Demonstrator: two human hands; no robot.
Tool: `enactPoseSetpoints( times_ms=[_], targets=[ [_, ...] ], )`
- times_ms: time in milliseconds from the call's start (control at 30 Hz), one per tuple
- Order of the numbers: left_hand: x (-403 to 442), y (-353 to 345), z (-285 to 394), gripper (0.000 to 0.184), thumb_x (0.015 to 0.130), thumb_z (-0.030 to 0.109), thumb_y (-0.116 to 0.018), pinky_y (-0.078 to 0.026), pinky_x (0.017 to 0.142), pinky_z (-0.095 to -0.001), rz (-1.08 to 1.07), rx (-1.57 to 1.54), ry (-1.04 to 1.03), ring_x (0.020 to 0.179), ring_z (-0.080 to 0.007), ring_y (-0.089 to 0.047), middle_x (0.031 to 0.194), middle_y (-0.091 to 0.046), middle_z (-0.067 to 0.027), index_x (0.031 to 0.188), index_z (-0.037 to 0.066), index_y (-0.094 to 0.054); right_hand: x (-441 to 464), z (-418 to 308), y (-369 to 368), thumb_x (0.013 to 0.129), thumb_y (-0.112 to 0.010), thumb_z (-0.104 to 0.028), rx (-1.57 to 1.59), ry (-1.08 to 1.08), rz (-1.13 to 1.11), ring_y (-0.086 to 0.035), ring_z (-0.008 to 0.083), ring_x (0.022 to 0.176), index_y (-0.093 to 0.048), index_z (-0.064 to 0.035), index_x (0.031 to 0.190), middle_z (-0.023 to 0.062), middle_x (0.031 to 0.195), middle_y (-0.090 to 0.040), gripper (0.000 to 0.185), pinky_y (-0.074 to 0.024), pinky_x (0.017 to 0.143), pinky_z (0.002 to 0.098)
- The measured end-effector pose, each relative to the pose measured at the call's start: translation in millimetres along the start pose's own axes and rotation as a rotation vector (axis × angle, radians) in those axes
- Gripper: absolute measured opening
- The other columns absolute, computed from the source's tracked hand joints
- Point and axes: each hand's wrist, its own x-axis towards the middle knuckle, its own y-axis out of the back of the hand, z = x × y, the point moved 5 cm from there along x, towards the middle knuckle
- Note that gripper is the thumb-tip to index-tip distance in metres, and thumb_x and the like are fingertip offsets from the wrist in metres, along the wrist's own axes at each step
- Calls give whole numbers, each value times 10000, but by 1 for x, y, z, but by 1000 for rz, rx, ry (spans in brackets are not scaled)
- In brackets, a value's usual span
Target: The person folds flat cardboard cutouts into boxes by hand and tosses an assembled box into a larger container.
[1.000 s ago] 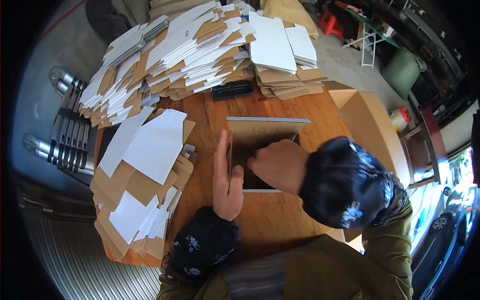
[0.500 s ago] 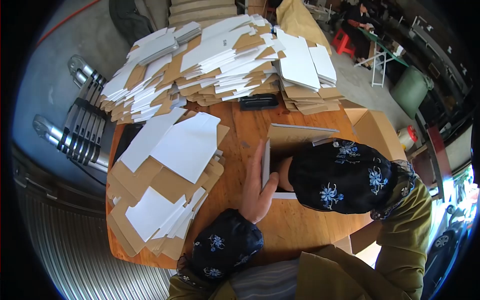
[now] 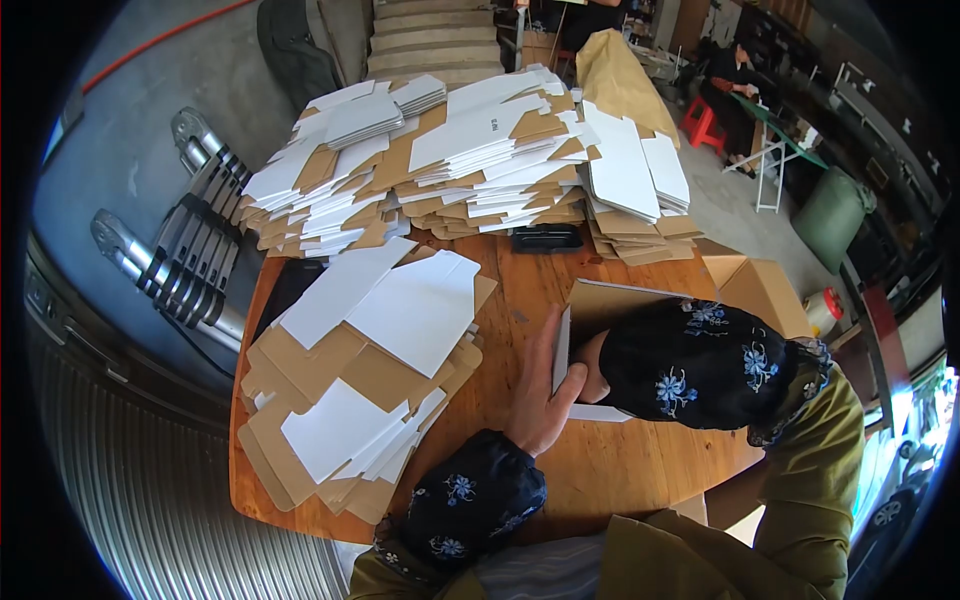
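Note:
A partly folded carton, white outside and brown inside, stands open on the wooden table in front of me. My left hand grips its left wall, fingers along the outside and thumb at the near edge. My right hand reaches into the carton from the right. Most of that hand is hidden by its black sleeve cover with blue flowers and by the carton, so its fingers do not show. Left of my hands lies a loose pile of flat white-and-brown carton blanks.
Tall stacks of flat carton blanks fill the table's far side. A black tray lies before them. A large open cardboard box stands beyond the table's right edge. A folded telescopic ladder leans at left. Another person sits at the back right.
The camera view has shifted, so the table and stacks appear lower and further right. Both hands stay at the carton, the left on its wall and the right inside.

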Motion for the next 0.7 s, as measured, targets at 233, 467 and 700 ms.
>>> enactPoseSetpoints(
  times_ms=[233,467,700],
  targets=[
    [2,1,-2,634,1033,362,-410,-264,1147,-421,-11,66,-28,1390,-358,-318,1506,-313,-212,1528,30,-196,6,-5,-2,840,-515,-186,-230,109,-101,-582,400,1129,-618,2,1226,259,1179,-633,441,-458,949,433],
    [2,2,6,636,1042,402,-392,-285,1130,-430,-12,149,-71,1357,-377,-348,1481,-335,-218,1524,28,-211,25,24,-31,891,-479,-240,-310,157,-283,-585,394,1137,-604,39,1231,270,1195,-628,457,-462,956,434],
    [1,2,5,652,1039,418,-400,-272,1141,-429,-6,177,-87,1386,-364,-320,1508,-314,-207,1526,29,-208,12,25,-30,912,-462,-247,-308,113,-339,-591,388,1133,-617,46,1199,261,1182,-636,438,-466,948,431]
  ],
)
